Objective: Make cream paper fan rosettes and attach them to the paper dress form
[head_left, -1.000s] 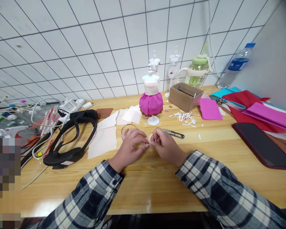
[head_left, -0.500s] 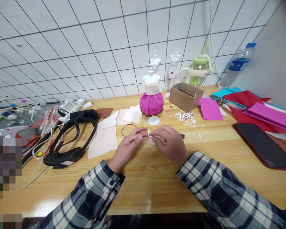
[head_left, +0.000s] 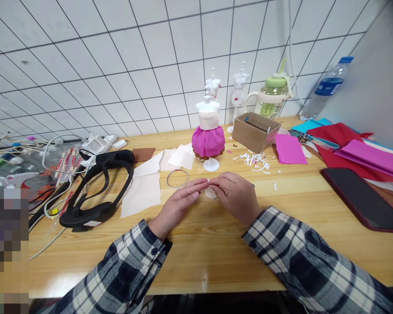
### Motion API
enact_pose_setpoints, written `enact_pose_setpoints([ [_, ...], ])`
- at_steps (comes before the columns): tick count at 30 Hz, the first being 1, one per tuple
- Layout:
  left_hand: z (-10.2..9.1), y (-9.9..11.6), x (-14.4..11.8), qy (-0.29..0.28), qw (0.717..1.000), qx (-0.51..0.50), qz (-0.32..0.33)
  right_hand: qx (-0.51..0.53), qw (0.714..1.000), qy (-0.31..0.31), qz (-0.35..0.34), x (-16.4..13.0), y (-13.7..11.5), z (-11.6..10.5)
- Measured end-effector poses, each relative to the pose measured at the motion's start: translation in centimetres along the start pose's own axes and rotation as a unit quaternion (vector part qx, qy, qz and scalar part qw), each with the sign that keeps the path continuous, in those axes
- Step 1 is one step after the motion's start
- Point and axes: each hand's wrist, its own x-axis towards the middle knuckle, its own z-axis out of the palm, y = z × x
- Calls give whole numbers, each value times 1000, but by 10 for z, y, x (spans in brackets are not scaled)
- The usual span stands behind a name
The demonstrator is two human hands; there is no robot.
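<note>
My left hand (head_left: pixel 185 199) is stretched out over the table, its fingers straight and together. At its fingertips a small white strip (head_left: pixel 208 179) just shows. My right hand (head_left: pixel 234 194) comes in from the other side, thumb and index finger pinched at that strip. Beneath the right fingers is a pale, pleated round piece (head_left: pixel 211 193), partly covered; whether it is held or lies on the table I cannot tell. Behind the hands stands a small white dress form (head_left: pixel 208 107) in a cream top and a gathered magenta skirt (head_left: pixel 208 141).
A metal ring (head_left: pixel 177 179) and cream fabric sheets (head_left: pixel 142 192) lie to the left, beside a black headset (head_left: pixel 96 192). White scraps (head_left: pixel 253 160), a cardboard box (head_left: pixel 256 132) and a magenta sheet (head_left: pixel 291 149) are at the back right. A phone (head_left: pixel 363 198) lies far right.
My left fingers have closed together and moved slightly right, up to the right fingertips. The white strip, earlier upright between the hands, is now mostly covered by fingers.
</note>
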Motion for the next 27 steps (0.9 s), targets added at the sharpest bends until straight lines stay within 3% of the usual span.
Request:
enact_pose_setpoints([
  [7, 3, 5, 2, -28, 992, 118, 32, 60, 994, -34, 88, 1, -2, 0],
  [11, 6, 1, 7, 33, 979, 193, 55, 162, 972, -54, 162, 2, -2, 7],
  [17, 5, -5, 8, 126, 954, 254, 95, 295, 916, -88, 258, 1, -10, 14],
  [21, 3, -8, 9, 147, 949, 263, 91, 301, 918, -90, 244, 0, -12, 12],
  [27, 1, -6, 11, 163, 943, 275, 92, 230, 964, -45, 128, -4, -12, 12],
])
